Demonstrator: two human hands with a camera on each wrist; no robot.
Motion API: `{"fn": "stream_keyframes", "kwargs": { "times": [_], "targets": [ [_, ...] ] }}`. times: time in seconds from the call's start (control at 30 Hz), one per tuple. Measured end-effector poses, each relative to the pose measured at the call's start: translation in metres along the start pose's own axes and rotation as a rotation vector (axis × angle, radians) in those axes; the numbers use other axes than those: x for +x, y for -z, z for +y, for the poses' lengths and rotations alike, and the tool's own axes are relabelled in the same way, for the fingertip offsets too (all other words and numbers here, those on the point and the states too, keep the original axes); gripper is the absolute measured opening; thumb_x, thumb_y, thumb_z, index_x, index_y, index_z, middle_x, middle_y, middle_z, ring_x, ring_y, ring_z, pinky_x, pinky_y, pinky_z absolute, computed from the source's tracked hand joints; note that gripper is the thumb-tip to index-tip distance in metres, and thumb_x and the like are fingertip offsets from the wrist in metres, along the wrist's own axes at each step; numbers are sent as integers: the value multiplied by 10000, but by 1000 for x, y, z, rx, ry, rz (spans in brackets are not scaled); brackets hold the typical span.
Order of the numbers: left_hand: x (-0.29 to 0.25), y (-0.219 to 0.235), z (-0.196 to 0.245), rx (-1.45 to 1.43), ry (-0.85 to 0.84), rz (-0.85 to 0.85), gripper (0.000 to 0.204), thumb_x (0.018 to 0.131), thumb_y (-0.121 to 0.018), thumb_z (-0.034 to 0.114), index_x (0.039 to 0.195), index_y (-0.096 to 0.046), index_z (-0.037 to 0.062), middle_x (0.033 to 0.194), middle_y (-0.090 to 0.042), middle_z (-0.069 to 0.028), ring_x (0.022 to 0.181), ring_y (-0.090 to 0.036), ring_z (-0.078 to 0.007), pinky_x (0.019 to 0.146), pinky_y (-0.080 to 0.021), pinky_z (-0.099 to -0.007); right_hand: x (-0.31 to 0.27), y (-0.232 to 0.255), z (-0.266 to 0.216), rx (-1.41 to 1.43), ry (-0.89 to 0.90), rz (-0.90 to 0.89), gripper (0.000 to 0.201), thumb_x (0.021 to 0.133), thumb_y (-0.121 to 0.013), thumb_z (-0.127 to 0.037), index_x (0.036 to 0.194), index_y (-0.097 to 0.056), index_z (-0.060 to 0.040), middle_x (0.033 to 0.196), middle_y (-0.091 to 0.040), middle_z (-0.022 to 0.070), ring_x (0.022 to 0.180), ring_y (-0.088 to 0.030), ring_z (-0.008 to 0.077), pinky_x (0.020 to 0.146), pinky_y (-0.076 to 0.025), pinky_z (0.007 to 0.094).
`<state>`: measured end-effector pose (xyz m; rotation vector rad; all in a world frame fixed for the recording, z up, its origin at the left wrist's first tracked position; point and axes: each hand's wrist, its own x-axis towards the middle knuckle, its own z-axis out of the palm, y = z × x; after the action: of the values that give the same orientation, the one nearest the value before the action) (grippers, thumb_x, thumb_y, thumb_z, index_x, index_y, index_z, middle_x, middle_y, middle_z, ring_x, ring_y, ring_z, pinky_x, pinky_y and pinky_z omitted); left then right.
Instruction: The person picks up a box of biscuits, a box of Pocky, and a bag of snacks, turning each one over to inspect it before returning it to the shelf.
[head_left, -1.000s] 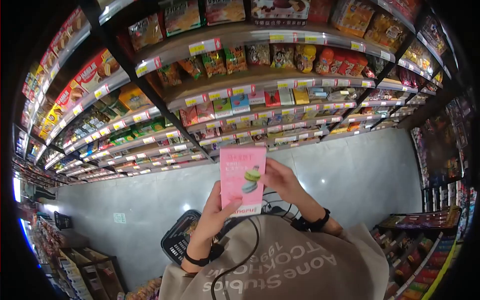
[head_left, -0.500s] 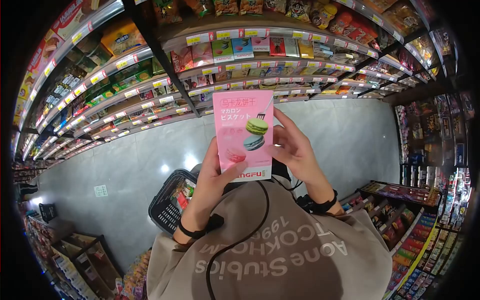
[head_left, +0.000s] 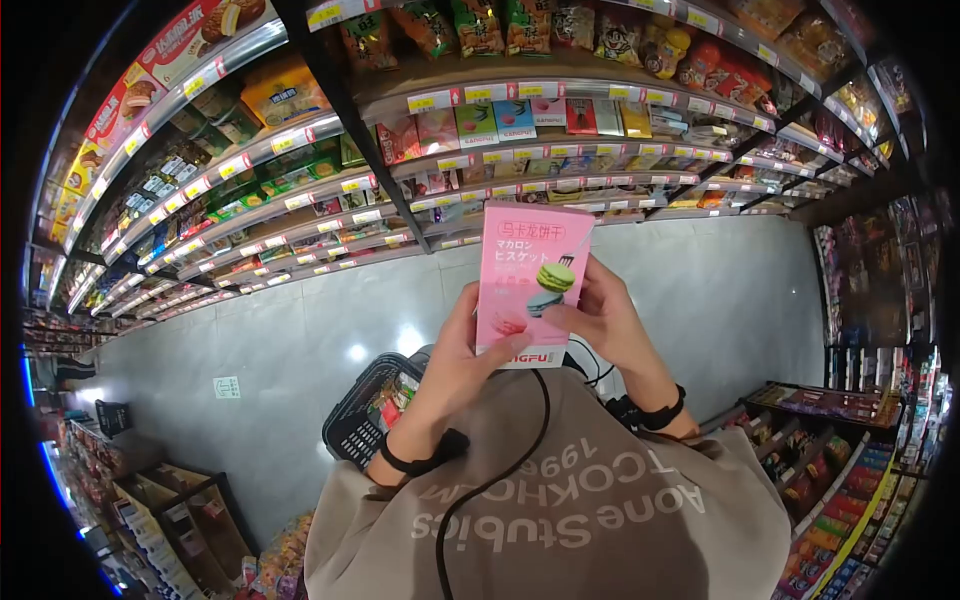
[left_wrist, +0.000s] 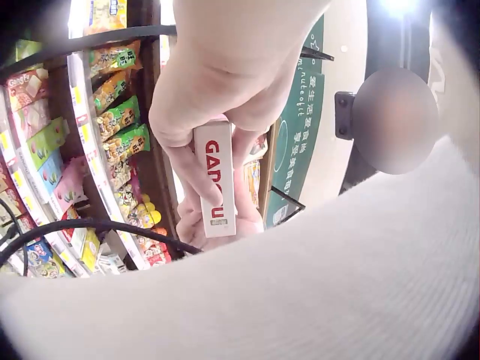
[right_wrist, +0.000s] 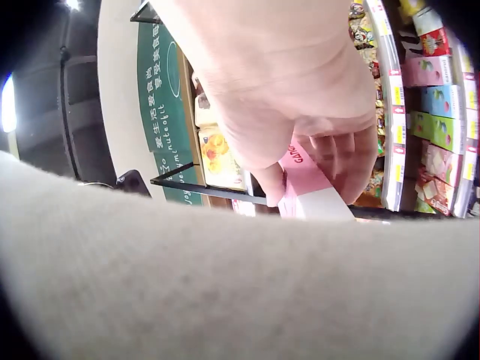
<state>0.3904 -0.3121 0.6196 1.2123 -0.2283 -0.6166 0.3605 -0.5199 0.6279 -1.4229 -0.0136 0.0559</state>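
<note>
A pink box of macaron biscuits (head_left: 525, 290) is held between both hands in front of the chest, its printed front turned up. The left hand (head_left: 465, 340) grips its lower left part, thumb lying across the front near the red brand letters. On the other side, the right hand (head_left: 612, 318) holds the right edge with its thumb on the front, beside the pictured macarons. The left wrist view shows the white end of the box (left_wrist: 217, 180) between thumb and fingers. In the right wrist view, the thumb and curled fingers flank the pink side of the box (right_wrist: 307, 178).
Shelves (head_left: 480, 165) packed with snack boxes and bags stretch ahead, similar small boxes (head_left: 515, 118) among them. A black shopping basket (head_left: 365, 400) with some packets stands on the grey floor (head_left: 290, 365) at left. A cable (head_left: 500, 480) hangs over the shirt.
The box first came up closer to the head camera, then shifted right and tilted slightly in view. The right thumb now lies further onto the front. Both hands keep their hold.
</note>
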Motion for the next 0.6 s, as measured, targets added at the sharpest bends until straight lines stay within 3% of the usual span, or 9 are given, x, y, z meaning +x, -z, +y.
{"fn": "stream_keyframes", "kwargs": {
  "times": [0.47,0.6],
  "targets": [
    [7,-11,-7,-37,16,-91,544,901,-687,-17,1375,-423,13,1225,-627,-94,1108,-625,-156,920,-527,-307,-19,4,-1,66,46,116,500,892,-707,-6,1348,-504,1,1208,-646,57,1047,-624,141,910,-524,323],
    [7,-9,-7,-88,27,-74,547,904,-693,-8,1378,-421,21,1223,-624,-91,1101,-622,-154,913,-523,-301,-23,10,7,0,-1,63,487,890,-715,-13,1340,-531,9,1205,-644,56,1051,-623,141,905,-530,319]
  ]
}}
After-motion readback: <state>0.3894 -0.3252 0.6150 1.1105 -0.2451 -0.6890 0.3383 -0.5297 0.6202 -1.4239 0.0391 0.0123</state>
